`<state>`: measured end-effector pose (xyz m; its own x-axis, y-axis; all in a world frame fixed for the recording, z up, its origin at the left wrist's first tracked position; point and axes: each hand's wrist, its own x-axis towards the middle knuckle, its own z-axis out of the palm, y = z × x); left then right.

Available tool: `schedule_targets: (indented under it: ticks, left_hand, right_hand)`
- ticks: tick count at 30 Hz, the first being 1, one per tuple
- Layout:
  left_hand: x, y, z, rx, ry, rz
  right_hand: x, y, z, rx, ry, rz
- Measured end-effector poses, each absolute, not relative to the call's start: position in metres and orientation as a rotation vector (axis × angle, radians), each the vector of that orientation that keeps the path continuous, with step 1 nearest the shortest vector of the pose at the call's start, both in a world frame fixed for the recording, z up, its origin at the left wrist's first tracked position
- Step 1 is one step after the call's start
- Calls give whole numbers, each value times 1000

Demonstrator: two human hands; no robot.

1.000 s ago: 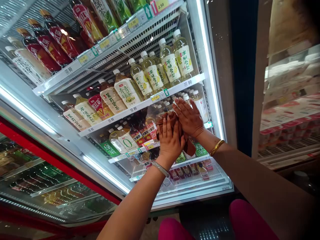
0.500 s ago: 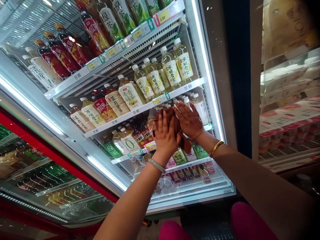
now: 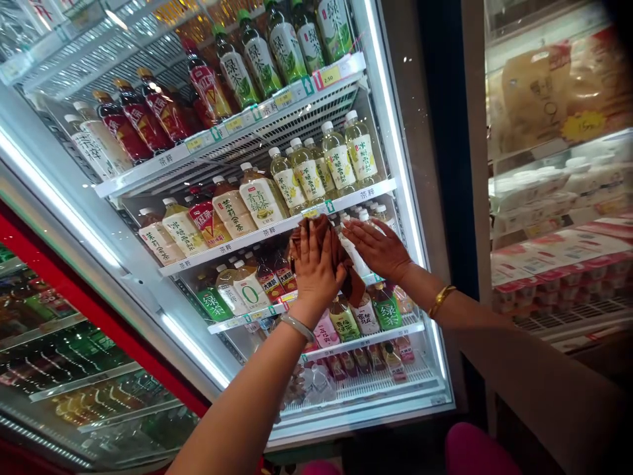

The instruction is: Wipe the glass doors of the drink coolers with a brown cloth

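Note:
My left hand (image 3: 316, 264) holds a crumpled brown cloth (image 3: 353, 285) against the glass door of a lit drinks cooler, its fingers laid along the cloth. Part of the cloth hangs out below and to the right of that hand. Just right of the cloth is my right hand (image 3: 378, 247), open, with its fingers stretched toward the left and nothing seen in it. It lies at the glass; whether the palm fully touches cannot be told. Behind the glass, bottled teas (image 3: 262, 198) line the shelves, some hidden by my hands.
A bright light strip (image 3: 395, 119) runs down the cooler's right side, beside a dark upright panel (image 3: 448, 165). Farther right are shelves with packaged goods (image 3: 564, 191). At the left, a red frame (image 3: 99, 297) borders another cooler with bottles.
The view has shifted, showing more of the upper shelves. My left hand and the cloth have moved left on the glass, and the gap to my right hand has widened.

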<state>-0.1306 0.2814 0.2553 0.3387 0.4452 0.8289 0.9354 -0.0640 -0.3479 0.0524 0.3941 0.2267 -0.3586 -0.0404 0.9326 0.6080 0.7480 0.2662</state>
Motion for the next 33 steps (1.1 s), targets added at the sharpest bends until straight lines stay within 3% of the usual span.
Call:
schedule_targets:
  ticks: [6, 13, 21, 27, 33]
  left_hand:
    - [-109, 287, 206, -1754, -1203, -560]
    - [-101, 300, 249, -1607, -1278, -771]
    - [-92, 309, 218, -1787, -1022, -573]
    - [-99, 307, 267, -1662, -1168, -707]
    - [-92, 303, 234, -1814, -1090, -513]
  right_hand:
    - [81, 407, 237, -356, -1826, -940]
    - [76, 408, 231, -432, -1707, -915]
    - [76, 411, 227, -487, -1634, -846]
    - [76, 411, 227, -522, -1632, -802]
    - [76, 414, 223, -573, -1621, -712]
